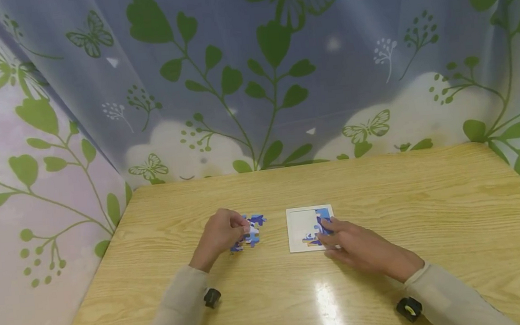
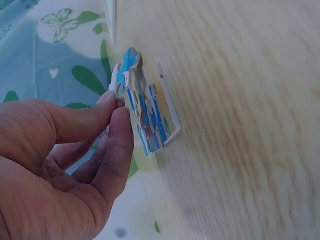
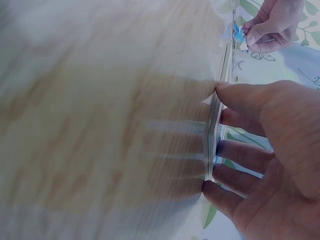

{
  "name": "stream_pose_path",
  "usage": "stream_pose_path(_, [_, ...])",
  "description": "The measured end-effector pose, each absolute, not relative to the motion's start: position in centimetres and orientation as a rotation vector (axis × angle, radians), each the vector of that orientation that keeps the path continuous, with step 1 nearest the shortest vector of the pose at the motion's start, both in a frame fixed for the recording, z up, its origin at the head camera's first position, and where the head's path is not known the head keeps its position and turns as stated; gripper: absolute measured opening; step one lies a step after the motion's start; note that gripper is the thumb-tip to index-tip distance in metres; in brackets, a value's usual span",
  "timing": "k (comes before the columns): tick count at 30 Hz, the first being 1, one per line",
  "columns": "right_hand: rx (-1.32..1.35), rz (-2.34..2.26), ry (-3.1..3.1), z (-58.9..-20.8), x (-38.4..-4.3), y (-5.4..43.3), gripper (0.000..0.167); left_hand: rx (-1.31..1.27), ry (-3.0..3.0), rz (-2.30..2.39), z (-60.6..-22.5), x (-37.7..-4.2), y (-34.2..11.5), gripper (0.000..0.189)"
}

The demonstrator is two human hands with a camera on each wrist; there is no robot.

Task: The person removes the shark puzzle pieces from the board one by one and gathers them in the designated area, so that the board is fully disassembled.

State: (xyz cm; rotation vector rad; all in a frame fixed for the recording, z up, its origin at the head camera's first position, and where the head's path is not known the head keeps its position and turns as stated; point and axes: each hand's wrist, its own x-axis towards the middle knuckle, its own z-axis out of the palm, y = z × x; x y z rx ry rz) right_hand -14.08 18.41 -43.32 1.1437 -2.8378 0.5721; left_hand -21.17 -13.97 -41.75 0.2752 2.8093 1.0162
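Left fingers (image 2: 118, 155) pinch a piece (image 2: 114, 78); right fingers (image 3: 245, 154) touch the frame (image 1: 290, 232).

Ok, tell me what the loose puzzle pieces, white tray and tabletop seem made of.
Loose puzzle pieces: likely printed cardboard; the left wrist view shows thin, pale edges.
White tray: perhaps smooth cardboard, from its flat, plain rim; plastic is possible.
Tabletop: wood or wood-look laminate, fairly glossy, with grain and bright reflection.
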Motion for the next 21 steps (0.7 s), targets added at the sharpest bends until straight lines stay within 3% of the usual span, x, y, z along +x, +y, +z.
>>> stream_pose_path(21, [1.124, 0.567, -2.865, -43.4, -14.0, 18.5, 0.037, 0.334, 2.892, 0.918, -42.0, -21.0, -12.7, 0.006])
